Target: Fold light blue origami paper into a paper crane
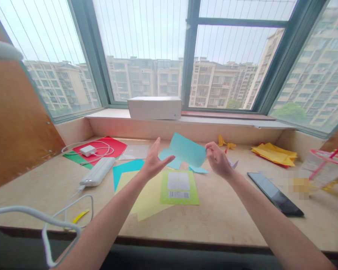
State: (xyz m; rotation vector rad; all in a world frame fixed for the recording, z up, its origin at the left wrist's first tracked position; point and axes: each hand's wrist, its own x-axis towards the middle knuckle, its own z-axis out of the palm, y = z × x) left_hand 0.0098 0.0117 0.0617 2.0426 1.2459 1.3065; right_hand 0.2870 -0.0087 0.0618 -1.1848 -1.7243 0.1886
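Note:
A light blue sheet of paper (186, 150) is held up above the desk. My right hand (219, 161) pinches its right edge with closed fingers. My left hand (153, 163) is open beside the sheet's left end, thumb out, fingers stretched, not clearly gripping it. Below the hands lie a green packet with a white label (179, 187), a yellow sheet (146, 198) and a teal sheet (125, 168) on the desk (219, 217).
A white power bank (98, 171), a charger with cable (88, 150) on red paper (116, 145) lie at left. A black phone (274, 193), yellow papers (274, 153) and a plastic cup (323, 167) sit at right. A white box (154, 108) rests on the sill.

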